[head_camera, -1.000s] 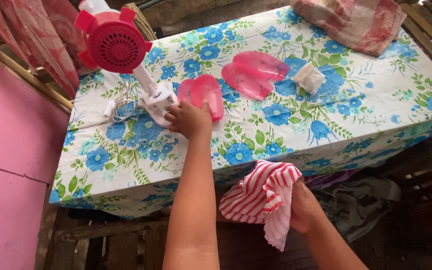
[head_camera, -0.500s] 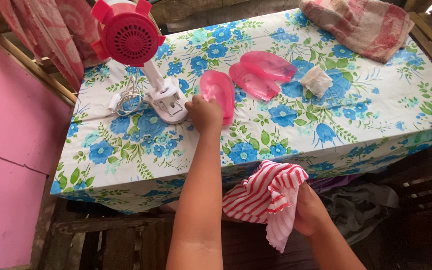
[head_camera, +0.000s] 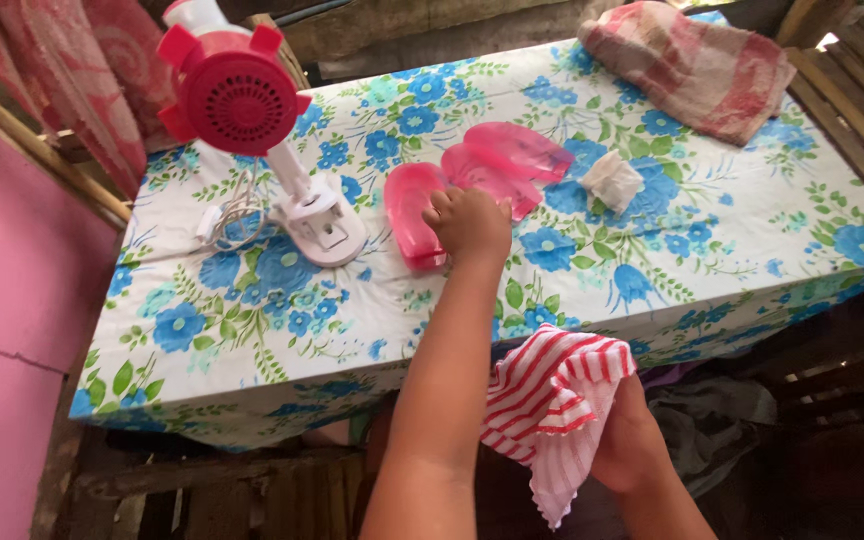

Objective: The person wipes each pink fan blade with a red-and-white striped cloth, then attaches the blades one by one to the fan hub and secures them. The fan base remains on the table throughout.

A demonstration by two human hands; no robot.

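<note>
My left hand (head_camera: 469, 222) reaches over the flowered table and grips the right edge of a translucent pink fan blade (head_camera: 408, 212) that lies flat on the cloth. Two more pink blades (head_camera: 512, 160) lie stacked just beyond it, almost touching my fingers. Below the table's front edge, my right hand (head_camera: 630, 440) is closed on a red-and-white striped cloth (head_camera: 550, 400) that hangs down. A red and white table fan (head_camera: 235, 98) without its blades stands to the left on its white base (head_camera: 320, 228).
A blue-flowered cloth covers the table (head_camera: 282, 300). On it lie a crumpled white tissue (head_camera: 612, 180), a coiled white cord (head_camera: 227, 215) and, at the far right, a folded reddish towel (head_camera: 690, 62). A pink wall (head_camera: 2, 300) stands at left; dark clothes (head_camera: 712, 420) lie below.
My left hand has shifted right with the single pink blade, away from the fan base and toward the two stacked blades. The right hand still holds the striped cloth.
</note>
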